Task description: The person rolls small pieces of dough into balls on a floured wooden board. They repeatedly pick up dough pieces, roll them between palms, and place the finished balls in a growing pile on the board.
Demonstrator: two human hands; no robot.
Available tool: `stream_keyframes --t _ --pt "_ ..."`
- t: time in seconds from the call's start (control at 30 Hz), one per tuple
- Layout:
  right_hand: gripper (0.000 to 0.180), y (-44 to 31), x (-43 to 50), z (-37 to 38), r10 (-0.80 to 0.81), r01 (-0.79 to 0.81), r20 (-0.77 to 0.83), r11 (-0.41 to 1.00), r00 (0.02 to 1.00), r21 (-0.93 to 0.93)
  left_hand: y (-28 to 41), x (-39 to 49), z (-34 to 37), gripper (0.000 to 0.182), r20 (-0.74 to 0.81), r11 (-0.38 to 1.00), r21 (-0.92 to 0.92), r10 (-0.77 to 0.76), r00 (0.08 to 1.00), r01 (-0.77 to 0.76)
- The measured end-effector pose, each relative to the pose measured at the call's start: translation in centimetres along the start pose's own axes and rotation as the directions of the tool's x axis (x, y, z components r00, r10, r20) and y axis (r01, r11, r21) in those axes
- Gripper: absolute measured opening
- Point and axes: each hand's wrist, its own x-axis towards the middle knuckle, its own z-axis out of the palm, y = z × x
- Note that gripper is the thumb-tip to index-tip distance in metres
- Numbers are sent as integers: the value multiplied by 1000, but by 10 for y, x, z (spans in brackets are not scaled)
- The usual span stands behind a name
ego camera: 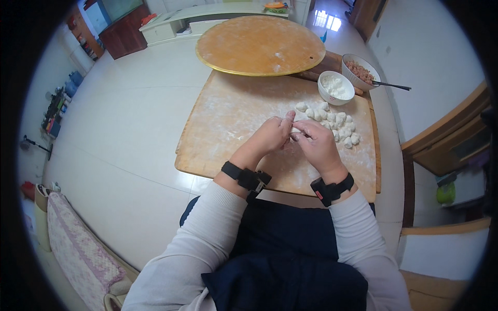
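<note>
My left hand [275,132] and my right hand [314,137] meet over the floured wooden board [221,128]. Between their fingertips is a small piece of white dough [295,130], largely hidden by the fingers. Just right of my hands lie several floured dough pieces [344,132] in a loose cluster on the board. Behind them stands a white bowl of flour [335,88]. Farther back at the right, a larger white bowl [347,77] holds what looks like minced meat, with dark chopsticks [391,85] resting in it.
A large round wooden board [260,44] with a yellow rim overlaps the floured board's far edge. The board's near edge lies under my forearms. A fabric-covered sofa [78,241] stands at lower left, and a low white cabinet [159,33] at the back. A wooden-framed opening is at right.
</note>
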Motion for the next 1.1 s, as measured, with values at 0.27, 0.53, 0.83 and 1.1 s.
stream_keyframes --t 0.27,0.53,0.83,1.1 --pt "25 0 3 -5 154 -154 15 985 988 79 2 5 10 75 -184 999 28 -40 982 46" --pt "20 5 3 -1 113 -111 -12 991 994 81 -1 2 11 70 -159 992 103 88 983 -73" --pt "24 1 6 -1 280 -281 21 951 960 127 -11 9 7 59 -161 979 169 142 977 -115" --pt "22 -7 4 4 253 -245 -119 967 960 77 -1 5 16 52 -264 988 67 149 953 -135"
